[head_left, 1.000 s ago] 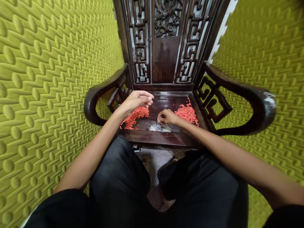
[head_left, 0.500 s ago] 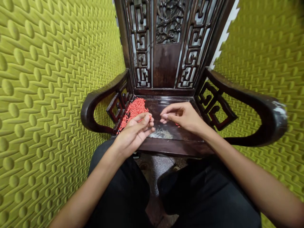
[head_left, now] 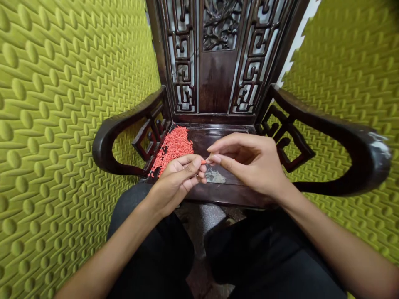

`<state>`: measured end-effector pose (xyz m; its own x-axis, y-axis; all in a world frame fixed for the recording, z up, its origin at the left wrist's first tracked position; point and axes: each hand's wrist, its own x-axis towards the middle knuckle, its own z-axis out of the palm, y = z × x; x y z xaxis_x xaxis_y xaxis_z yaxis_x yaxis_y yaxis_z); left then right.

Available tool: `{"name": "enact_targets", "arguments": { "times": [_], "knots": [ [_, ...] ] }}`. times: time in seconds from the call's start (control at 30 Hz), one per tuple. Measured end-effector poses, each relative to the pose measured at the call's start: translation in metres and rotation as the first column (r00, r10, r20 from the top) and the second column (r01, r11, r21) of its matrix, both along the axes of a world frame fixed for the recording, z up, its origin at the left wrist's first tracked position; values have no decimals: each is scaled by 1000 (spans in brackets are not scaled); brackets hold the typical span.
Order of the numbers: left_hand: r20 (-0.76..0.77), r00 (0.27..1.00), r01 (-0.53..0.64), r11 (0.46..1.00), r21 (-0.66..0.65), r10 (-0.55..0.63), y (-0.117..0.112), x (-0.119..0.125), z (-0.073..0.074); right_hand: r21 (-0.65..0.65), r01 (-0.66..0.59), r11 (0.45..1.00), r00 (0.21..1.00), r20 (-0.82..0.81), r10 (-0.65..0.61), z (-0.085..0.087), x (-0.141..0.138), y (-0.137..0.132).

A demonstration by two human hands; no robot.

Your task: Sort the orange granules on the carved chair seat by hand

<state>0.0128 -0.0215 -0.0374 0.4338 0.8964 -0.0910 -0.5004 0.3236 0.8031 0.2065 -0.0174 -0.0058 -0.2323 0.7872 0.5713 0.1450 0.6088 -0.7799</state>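
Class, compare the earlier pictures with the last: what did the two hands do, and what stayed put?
Both hands moved inward and rose over the dark wooden chair seat; the left hand and right hand now nearly meet, fingers around a tiny red grain, holder unclear. The red grain heap and grey patch stayed put.

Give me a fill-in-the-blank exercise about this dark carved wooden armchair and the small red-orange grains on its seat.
Small red-orange grains lie heaped on the person's ____ side of the dark carved wooden armchair's seat.
The person's right hand and left hand hang above the seat, their fingertips almost ____.
A small grey-white patch lies on the seat, and the dimpled foam panels beside the chair are ____-green.
Missing words: left; touching; yellow.
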Motion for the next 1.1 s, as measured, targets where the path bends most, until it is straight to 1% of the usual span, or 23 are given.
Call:
{"name": "enact_targets", "arguments": {
  "times": [0.1, 0.17, 0.47, 0.7, 0.87, 1.1],
  "knots": [
    [-3, 1000, 4, 1000, 22, -4, 0, 1, -1, 110, -7, 994, 997, 71, -1, 1, 1, -3],
    [-1, 1000, 10, 1000, 22, -10, 1, 1, -1, 161, -24, 987, 994, 110, 7, 2, 2, -4],
    [-6, 1000, 27, 999, 22, -27, 0, 0, -3, 228, 18, 973, 981, 183, -61, 1, 2, -5],
    [0, 1000, 6, 1000, -7, -6, 0, 2, -2, 355, 11, 935, 961, 255, -109, -1, 2, -6],
    [20, 1000, -2, 999, -35, 3, -1, 3, -2, 370, 17, 929, 957, 263, -122, -3, 3, -3],
    [56, 998, 18, 995, -98, -13, -2, 6, 2, 362, -8, 932, 965, 247, -88, -5, 3, -1]
  ]
}}
